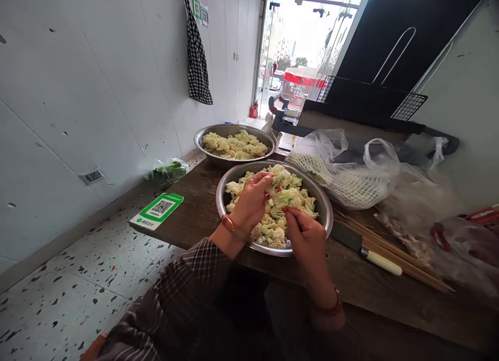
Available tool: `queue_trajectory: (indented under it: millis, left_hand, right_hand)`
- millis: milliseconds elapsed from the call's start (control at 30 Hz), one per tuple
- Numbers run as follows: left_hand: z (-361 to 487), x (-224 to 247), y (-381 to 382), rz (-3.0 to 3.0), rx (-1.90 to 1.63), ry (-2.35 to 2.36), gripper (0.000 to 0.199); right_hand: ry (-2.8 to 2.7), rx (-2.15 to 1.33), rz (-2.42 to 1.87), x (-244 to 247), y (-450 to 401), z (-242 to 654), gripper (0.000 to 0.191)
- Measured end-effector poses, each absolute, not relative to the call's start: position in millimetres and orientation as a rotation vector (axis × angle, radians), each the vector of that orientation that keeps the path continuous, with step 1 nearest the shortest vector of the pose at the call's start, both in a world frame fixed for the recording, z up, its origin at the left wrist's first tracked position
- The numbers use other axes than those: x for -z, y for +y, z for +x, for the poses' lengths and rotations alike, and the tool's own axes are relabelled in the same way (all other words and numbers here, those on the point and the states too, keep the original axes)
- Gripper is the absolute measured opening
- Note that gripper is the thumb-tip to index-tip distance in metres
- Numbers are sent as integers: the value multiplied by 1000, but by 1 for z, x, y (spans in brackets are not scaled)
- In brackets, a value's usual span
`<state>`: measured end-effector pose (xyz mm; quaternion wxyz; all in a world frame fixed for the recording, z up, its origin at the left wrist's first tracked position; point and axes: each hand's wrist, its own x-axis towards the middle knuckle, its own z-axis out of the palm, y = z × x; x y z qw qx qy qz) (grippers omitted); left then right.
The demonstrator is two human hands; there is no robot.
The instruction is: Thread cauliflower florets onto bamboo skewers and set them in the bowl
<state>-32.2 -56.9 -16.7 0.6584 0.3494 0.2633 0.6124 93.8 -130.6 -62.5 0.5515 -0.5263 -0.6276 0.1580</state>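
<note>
Over the near metal basin (221, 192), my left hand (251, 201) is closed, with thumb and fingers pinched on a cauliflower floret (284, 178). Just to its right my right hand (307, 237) pinches another cauliflower floret (289, 197) near its stem. The two florets are close together; whether they touch or a stick runs through them I cannot tell. Loose cauliflower pieces (273, 235) fill the basin beneath both hands. To the right lie a bundle of thin wooden sticks (413, 265) and a knife (380, 260) with a pale handle.
A second metal basin (200, 137) of cauliflower stands behind. Clear plastic bags (351, 179) with netted contents lie at the back right. A green QR-code card (160, 209) is on the wooden table's (195, 197) left corner. Bagged greens (169, 171) are by the wall.
</note>
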Motion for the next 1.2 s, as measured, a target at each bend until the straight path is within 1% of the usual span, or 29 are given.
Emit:
queue_trajectory:
  millis: [433, 600, 700, 800, 933, 1067, 1200]
  left_hand:
    - [-27, 21, -64, 978, -1301, 555, 28]
    - [-26, 17, -65, 946, -1286, 624, 26]
    - [-34, 11, -58, 896, -1309, 679, 29]
    - [-46, -1, -48, 889, -1345, 720, 24]
    - [-52, -20, -36, 1035, -1378, 793, 17]
    - [-47, -32, -21, 1229, -1307, 897, 8]
    - [-44, -24, 4, 1644, -1210, 924, 19]
  right_hand:
    - [-1399, -371, -1253, 61, -134, 94, 27]
    - [-1280, -506, -1234, 62, -129, 96, 30]
    - [-1166, -638, -1185, 63, -125, 98, 34]
    - [-1072, -719, -1137, 64, -123, 98, 36]
    - [-1050, -722, -1125, 63, -124, 97, 37]
    - [-1029, -700, -1128, 62, -127, 96, 36]
    - [-977, -641, -1113, 61, -129, 96, 32]
